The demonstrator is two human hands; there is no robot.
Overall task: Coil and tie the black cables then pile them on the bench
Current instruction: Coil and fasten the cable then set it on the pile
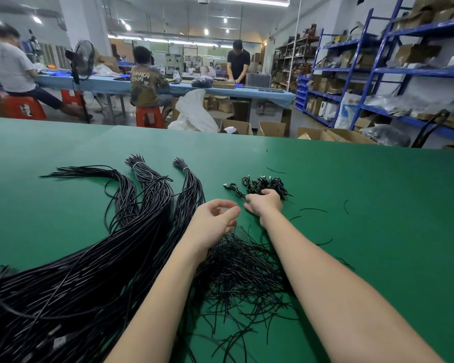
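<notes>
Smooth green bench point(351, 184), glossy black cables point(95, 260), right hand point(264, 203) on small coiled pile point(262, 185)

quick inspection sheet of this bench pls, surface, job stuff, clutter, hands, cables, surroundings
surface: green bench, flat.
job's things: small pile of coiled cables at centre; heap of short black ties between the forearms.
clutter: stray ties scattered to the right.
grippers: right hand reaches onto the coiled pile; left hand loosely curled, holds nothing.
cables: long uncoiled bundles on the left, two banded at far ends.
surroundings: workers at a blue table; blue shelving on the right.
</notes>
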